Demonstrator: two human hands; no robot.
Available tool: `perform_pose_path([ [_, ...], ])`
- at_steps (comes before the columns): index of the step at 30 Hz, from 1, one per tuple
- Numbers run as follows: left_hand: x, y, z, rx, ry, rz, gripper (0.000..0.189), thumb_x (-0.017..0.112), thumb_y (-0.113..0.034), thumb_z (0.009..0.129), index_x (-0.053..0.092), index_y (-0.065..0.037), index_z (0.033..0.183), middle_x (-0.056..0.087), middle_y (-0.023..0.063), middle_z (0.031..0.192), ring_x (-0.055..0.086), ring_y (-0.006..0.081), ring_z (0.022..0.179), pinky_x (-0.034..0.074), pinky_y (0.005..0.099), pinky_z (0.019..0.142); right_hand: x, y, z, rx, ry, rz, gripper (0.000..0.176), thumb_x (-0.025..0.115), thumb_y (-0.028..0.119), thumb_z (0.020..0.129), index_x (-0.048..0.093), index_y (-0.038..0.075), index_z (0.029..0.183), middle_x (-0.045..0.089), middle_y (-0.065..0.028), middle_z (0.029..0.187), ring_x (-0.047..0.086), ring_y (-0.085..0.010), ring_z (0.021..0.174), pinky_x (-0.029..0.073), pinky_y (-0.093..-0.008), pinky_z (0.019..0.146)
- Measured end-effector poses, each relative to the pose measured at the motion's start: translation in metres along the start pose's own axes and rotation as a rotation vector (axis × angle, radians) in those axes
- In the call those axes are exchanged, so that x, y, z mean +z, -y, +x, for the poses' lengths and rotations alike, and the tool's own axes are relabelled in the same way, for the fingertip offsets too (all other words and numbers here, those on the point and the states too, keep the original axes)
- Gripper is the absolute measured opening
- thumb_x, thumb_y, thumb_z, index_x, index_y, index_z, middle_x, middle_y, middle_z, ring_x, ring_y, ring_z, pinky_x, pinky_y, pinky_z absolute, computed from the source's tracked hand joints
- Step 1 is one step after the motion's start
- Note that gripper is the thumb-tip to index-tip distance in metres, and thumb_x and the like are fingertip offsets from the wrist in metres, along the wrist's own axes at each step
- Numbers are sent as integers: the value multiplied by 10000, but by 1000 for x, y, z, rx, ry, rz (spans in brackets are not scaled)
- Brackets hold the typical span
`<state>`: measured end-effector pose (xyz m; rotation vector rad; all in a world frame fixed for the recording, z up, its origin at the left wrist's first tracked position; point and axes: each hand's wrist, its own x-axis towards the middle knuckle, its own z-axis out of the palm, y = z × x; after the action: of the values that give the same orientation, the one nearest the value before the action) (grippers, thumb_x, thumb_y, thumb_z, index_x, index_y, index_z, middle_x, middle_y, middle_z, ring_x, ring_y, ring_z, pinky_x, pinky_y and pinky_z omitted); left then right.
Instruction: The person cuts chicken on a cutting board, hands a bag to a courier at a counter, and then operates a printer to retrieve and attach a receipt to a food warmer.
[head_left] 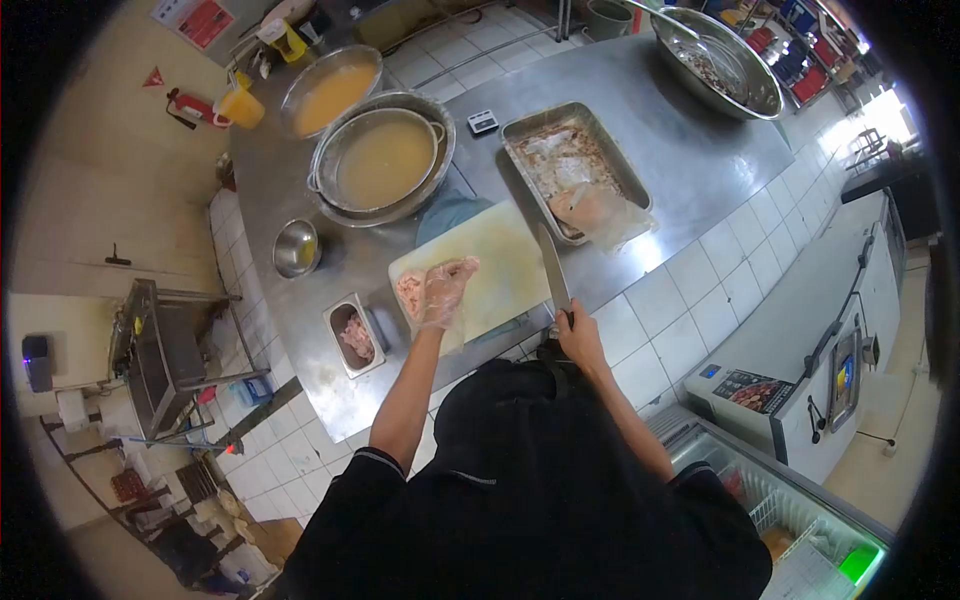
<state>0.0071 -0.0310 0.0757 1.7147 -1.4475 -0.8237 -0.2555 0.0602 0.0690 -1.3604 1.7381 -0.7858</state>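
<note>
While your right hand (580, 338) grips the knife (553, 268) by its handle, the blade lies along the cutting board's (500, 262) right side, probably keeping it clear of your gloved left hand (444, 298). That hand is at the raw meat (408, 290) on the left end; whether it's gripping, you can't tell. Handily near, a small pan (337, 342) holds pink pieces. Beyond, a bowl (287, 246) has something yellowish, a tray (613, 148) bagged food, a nested pot (328, 168) cloudy liquid.

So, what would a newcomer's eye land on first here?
First, the long knife in the right hand, at the right edge of the cutting board. Then the gloved left hand, by pale pink meat on the board's left, and the big bowls of cloudy liquid beyond.
</note>
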Motion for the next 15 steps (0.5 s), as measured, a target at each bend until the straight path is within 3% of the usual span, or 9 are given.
perform_pose_path([
  [7,30,-10,20,-177,102,-233,336,712,-314,912,739,19,874,728,65,839,646,141,816,499,302,821,-17,-4,12,-2,-1,33,226,580,191,971,529,-29,984,646,-299,818,634,-500,804,477,-514,666],
  [9,35,-17,19,-73,70,-260,276,723,-273,906,747,1,913,744,77,862,671,165,791,513,315,785,-24,-1,11,54,22,57,233,571,203,966,533,-26,988,657,-314,873,626,-519,874,480,-540,719],
  [10,37,-20,20,-18,54,-274,248,728,-252,903,751,-7,932,752,83,874,683,177,779,520,321,767,-24,-4,12,31,2,45,230,575,198,967,533,-27,989,649,-304,842,628,-506,828,477,-526,691],
  [12,39,-28,15,116,-74,-28,299,695,-298,929,745,-7,976,747,112,925,682,233,834,516,346,810,-24,-14,13,-13,-39,21,224,581,188,969,533,-30,991,633,-284,779,631,-480,737,472,-497,635],
  [13,40,-38,17,200,-141,87,325,679,-321,941,742,-7,998,744,127,950,681,261,862,514,358,831,-24,-16,13,28,-15,16,225,574,200,968,542,-22,987,643,-285,812,625,-495,782,474,-514,665],
  [15,37,-60,14,15,40,211,419,608,-403,977,725,-3,1014,725,157,986,655,326,960,491,390,903,-27,-19,14,99,2,119,245,576,239,960,563,-6,974,647,-273,834,617,-494,807,477,-529,695],
])
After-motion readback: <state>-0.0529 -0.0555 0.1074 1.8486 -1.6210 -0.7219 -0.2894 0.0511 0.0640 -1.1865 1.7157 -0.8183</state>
